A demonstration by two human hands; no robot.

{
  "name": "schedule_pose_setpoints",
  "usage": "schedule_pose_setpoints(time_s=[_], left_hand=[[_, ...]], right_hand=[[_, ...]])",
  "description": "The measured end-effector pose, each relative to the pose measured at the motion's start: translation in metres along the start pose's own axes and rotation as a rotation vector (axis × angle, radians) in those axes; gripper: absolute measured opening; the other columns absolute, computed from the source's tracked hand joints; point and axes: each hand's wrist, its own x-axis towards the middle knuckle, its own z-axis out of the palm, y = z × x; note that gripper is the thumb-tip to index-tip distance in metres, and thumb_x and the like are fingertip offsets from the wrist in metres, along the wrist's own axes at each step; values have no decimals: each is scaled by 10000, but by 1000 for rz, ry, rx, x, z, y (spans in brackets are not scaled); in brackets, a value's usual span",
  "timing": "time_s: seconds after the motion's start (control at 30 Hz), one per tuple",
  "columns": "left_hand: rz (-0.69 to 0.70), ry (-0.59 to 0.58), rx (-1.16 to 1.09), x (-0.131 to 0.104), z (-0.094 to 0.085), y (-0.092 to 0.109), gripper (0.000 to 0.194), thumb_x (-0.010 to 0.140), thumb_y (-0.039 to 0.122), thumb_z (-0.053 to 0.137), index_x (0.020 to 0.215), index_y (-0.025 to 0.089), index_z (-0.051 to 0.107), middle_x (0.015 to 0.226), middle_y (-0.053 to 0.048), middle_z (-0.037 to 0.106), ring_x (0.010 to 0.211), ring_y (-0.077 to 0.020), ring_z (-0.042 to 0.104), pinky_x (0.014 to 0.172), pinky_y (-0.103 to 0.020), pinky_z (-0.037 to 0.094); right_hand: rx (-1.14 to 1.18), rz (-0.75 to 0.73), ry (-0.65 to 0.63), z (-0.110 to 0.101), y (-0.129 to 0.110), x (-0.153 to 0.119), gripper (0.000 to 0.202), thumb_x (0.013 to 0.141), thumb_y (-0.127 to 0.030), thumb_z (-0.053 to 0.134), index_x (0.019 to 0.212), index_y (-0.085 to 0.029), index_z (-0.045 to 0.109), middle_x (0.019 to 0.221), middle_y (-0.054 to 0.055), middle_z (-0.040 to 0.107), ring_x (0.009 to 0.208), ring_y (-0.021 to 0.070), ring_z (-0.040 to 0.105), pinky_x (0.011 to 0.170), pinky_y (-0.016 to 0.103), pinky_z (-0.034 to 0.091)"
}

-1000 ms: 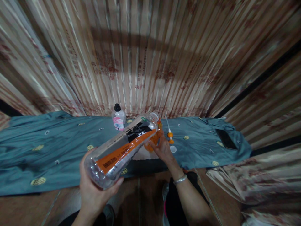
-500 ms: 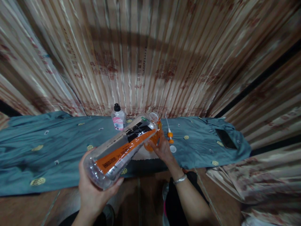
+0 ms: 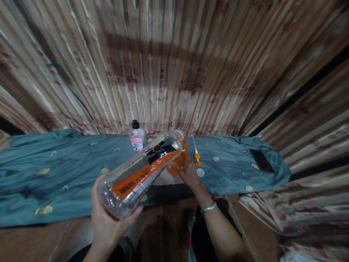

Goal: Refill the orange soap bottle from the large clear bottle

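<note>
My left hand (image 3: 111, 218) is wrapped round the base of a large clear bottle (image 3: 141, 171) with an orange and black label. The bottle is tilted, its neck pointing up and right, over an orange bottle (image 3: 177, 163). My right hand (image 3: 189, 173) is closed round the orange bottle from the right; the large bottle hides much of it. Whether liquid is flowing between the two I cannot tell. To the right of my right hand lie an orange pump top (image 3: 197, 156) with a clear tube and a white round cap (image 3: 200, 172).
A small clear bottle (image 3: 137, 137) with a black cap and pink label stands behind the large bottle. A dark phone (image 3: 261, 161) lies at the right on the green patterned cloth (image 3: 73, 171). A striped curtain (image 3: 163, 72) hangs close behind.
</note>
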Motion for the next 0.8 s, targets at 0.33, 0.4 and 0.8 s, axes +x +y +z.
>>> schedule_pose_setpoints(time_s=[0.33, 0.4, 0.8], left_hand=[[147, 4, 52, 4, -1, -1, 1015, 534, 341, 981, 1457, 295, 561, 1393, -128, 700, 1203, -423, 736, 970, -578, 666], [144, 11, 48, 3, -1, -2, 1035, 510, 335, 988, 1454, 302, 563, 1401, -125, 698, 1213, -429, 732, 984, -587, 660], [211, 7, 79, 6, -2, -2, 1025, 564, 360, 968, 1504, 351, 561, 1377, -85, 703, 1168, -399, 749, 915, -527, 691]], right_hand=[[6, 18, -11, -3, -4, 2, 888, 942, -531, 697, 1672, -143, 373, 1528, 202, 660, 1391, 381, 665, 1173, 549, 553], [10, 20, -12, -3, -6, 2, 899, 936, -523, 702, 1677, -141, 365, 1535, 204, 654, 1395, 382, 663, 1175, 549, 551], [-26, 8, 9, -1, -2, 1, 877, 945, -567, 698, 1649, -153, 381, 1524, 214, 663, 1388, 378, 669, 1150, 582, 564]])
